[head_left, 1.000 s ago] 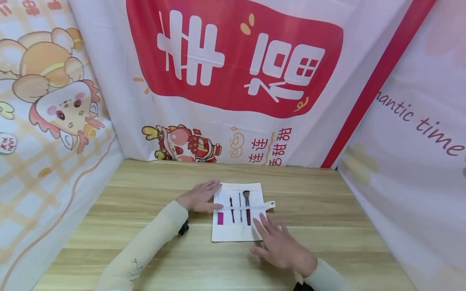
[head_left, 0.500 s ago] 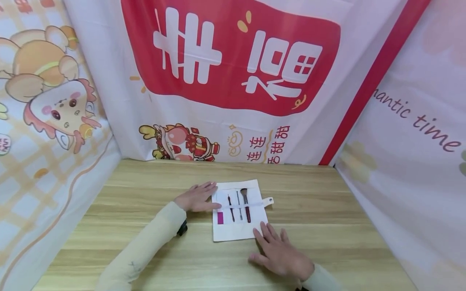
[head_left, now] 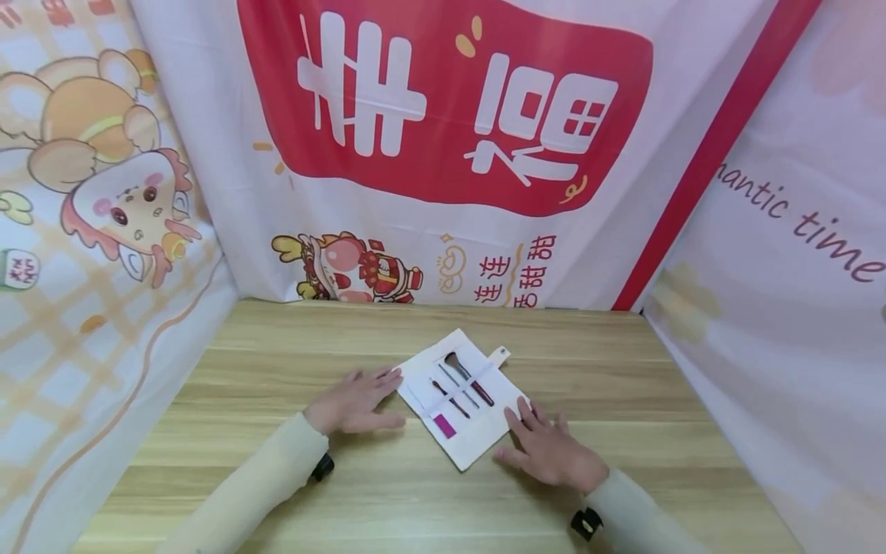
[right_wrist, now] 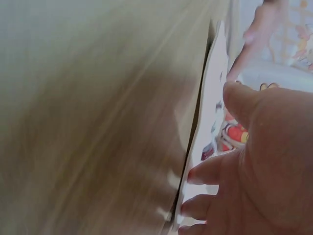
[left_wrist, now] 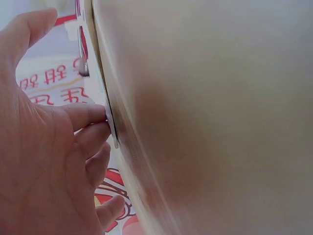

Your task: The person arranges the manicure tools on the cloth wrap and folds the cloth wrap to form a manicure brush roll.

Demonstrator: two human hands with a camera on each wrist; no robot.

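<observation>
An unfolded white cloth brush pouch (head_left: 422,388) lies flat on the table, turned at a slant. Under its strap sit a fluffy-headed brush (head_left: 482,394), a thin silvery tool (head_left: 471,398) and a slim dark red tool (head_left: 460,408). A magenta patch (head_left: 444,425) marks its near part. My left hand (head_left: 354,404), fingers extended, touches the pouch's left corner; in the left wrist view its fingertips (left_wrist: 100,115) meet the edge. On the right side my right hand (head_left: 552,454) rests its fingertips on the pouch edge, as the right wrist view (right_wrist: 208,171) also suggests.
The wooden table (head_left: 291,342) ends against a printed cloth backdrop (head_left: 443,154). Cloth walls stand at the left (head_left: 83,254) and right (head_left: 775,231). A small snap tab (head_left: 500,355) sticks out from the pouch's far right side. Each wrist wears a black band (head_left: 587,523).
The pouch has turned anticlockwise from nearly square to a slant. My left hand has drawn slightly left and nearer; my right hand has shifted a little right and touches the edge.
</observation>
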